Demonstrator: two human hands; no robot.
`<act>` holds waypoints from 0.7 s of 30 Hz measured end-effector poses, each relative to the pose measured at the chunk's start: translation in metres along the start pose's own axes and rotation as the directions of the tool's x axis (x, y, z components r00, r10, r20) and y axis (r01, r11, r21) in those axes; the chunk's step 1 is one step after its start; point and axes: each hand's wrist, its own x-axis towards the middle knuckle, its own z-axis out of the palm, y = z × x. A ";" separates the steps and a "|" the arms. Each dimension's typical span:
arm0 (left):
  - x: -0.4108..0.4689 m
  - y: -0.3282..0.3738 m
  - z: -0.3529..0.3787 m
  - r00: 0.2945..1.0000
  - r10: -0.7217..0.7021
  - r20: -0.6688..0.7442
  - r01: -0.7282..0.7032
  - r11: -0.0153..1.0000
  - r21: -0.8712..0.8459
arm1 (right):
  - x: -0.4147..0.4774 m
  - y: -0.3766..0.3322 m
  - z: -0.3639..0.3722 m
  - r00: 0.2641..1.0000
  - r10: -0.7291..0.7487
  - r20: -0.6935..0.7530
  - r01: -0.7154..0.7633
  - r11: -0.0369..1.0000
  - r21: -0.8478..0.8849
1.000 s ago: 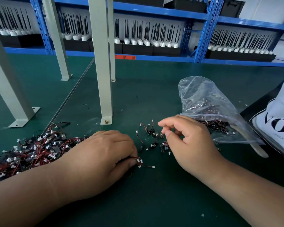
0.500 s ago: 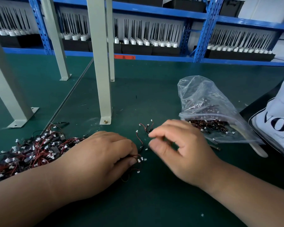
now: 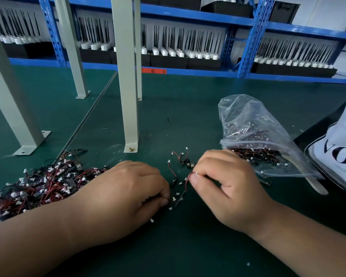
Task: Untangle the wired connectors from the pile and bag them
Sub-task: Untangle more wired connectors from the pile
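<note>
A tangled pile of wired connectors (image 3: 38, 184), red and black leads with white plugs, lies at the left on the green mat. My left hand (image 3: 126, 192) rests beside it, fingers pinched on a small clump of connectors (image 3: 174, 198). My right hand (image 3: 224, 186) pinches one red-wired connector (image 3: 188, 180) by its white plug, the wire running down toward the clump. A few loose connectors (image 3: 183, 159) lie just beyond the hands. A clear plastic bag (image 3: 254, 134), partly filled with connectors, lies at the right with its mouth toward my right hand.
Grey metal posts (image 3: 128, 92) stand bolted to the mat behind the hands. A white printed bag (image 3: 340, 154) sits at the right edge. Blue shelving (image 3: 188, 70) with rows of black antennas lines the back.
My right hand moved left and down from near the bag, closing its thumb and finger on a red-wired connector next to my left hand. The left hand stayed almost still.
</note>
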 end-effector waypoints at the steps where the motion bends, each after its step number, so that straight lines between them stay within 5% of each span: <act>1: 0.000 0.000 0.000 1.000 0.001 -0.002 -0.001 1.000 -0.003 | 0.000 0.003 -0.002 0.999 0.020 -0.044 -0.018 0.999 0.041; 6: -0.001 -0.002 0.001 1.000 -0.012 -0.018 0.011 0.999 -0.035 | 0.003 0.025 -0.007 0.926 0.329 -0.185 -0.270 0.920 0.284; 9: -0.001 -0.001 0.001 1.000 -0.011 -0.016 0.011 0.999 -0.031 | 0.003 0.036 -0.010 0.861 0.460 -0.218 -0.397 0.875 0.276; 21: -0.002 0.000 -0.001 0.997 0.021 0.076 -0.018 0.999 -0.040 | 0.000 0.037 -0.004 0.947 0.319 0.019 -0.306 0.922 -0.236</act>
